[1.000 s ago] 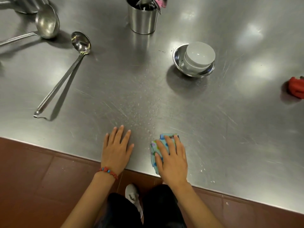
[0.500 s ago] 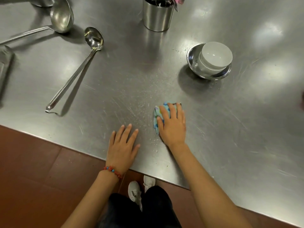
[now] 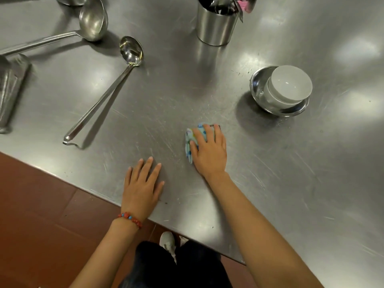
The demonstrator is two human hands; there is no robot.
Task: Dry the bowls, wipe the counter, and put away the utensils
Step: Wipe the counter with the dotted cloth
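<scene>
Two ladles (image 3: 116, 86); two bowls (image 3: 280, 91) (nested); perhaps one cloth (image 3: 194, 140).

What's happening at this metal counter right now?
A person is wiping the steel counter. Their right hand presses a folded blue patterned cloth flat on the surface, while the left hand rests palm-down near the edge. A white bowl sits inside a metal bowl to the right. Two ladles lie loose on the left, not yet put in the metal utensil cup at the back.
</scene>
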